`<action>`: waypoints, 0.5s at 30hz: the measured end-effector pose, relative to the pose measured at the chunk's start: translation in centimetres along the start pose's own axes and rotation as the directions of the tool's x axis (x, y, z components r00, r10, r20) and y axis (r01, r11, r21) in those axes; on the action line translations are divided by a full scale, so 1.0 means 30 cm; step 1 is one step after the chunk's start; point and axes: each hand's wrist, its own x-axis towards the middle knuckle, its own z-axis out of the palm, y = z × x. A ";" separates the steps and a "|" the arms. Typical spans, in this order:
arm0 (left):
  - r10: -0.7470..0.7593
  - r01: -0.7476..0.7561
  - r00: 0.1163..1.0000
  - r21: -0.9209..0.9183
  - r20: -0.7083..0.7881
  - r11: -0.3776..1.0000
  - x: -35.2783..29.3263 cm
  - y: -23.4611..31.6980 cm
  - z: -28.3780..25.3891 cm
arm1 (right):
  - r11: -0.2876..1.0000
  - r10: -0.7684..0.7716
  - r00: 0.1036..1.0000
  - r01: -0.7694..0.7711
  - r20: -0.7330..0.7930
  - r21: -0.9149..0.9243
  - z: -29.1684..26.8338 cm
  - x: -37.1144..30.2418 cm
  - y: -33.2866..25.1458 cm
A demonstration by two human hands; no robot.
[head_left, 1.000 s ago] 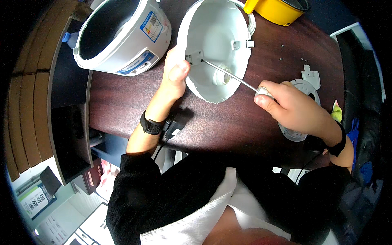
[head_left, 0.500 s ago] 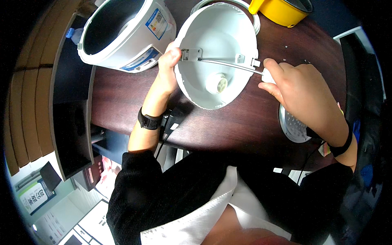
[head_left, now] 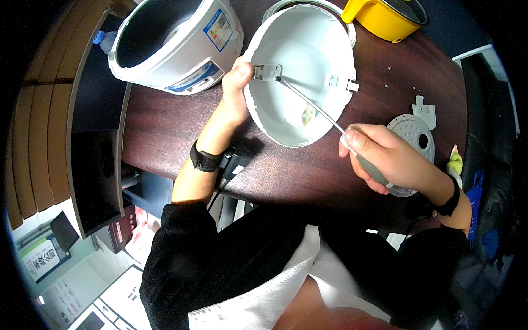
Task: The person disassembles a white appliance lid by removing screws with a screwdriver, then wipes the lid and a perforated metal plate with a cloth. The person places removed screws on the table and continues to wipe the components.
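My left hand (head_left: 235,94) grips the left rim of a white, bowl-shaped plastic lid shell (head_left: 311,47), thumb over the edge. The shell is tilted with its hollow inside facing me. In my right hand (head_left: 388,151) is a screwdriver (head_left: 314,105) with a grey-and-white handle and a long metal shaft. Its tip sits at the small hinge bracket (head_left: 268,71) on the shell's left inner wall. A round translucent fitting (head_left: 308,116) shows low inside the shell, partly behind the shaft.
A white rice cooker body (head_left: 190,66) stands open at the left. Behind the shell lies a pale ring (head_left: 352,34), near a yellow pot (head_left: 379,21). A perforated round plate (head_left: 404,127) and a flat white plastic piece (head_left: 424,113) lie right. A black adapter (head_left: 235,160) sits near the front edge.
My right hand has moved down and toward me, so the screwdriver now slants more steeply, its tip still by the bracket. The shell has shifted slightly to the right.
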 end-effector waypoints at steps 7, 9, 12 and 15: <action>0.032 -0.032 0.999 0.037 0.013 0.999 -0.004 -0.003 -0.005 | 0.995 0.029 1.000 -0.030 -0.009 -0.092 0.000 0.007 -0.009; 0.030 -0.031 0.999 0.042 0.023 0.999 -0.005 -0.007 -0.007 | 0.943 -0.077 0.994 0.049 -0.074 -0.330 -0.004 0.005 -0.024; 0.004 -0.004 1.000 0.046 0.011 0.999 -0.005 -0.007 -0.013 | 0.583 -0.484 0.865 0.202 -0.136 -0.787 -0.014 0.014 0.014; -0.057 0.063 0.994 0.067 -0.092 0.996 -0.012 0.002 -0.013 | 0.232 -0.559 0.820 0.007 -0.127 -0.973 -0.020 0.008 -0.022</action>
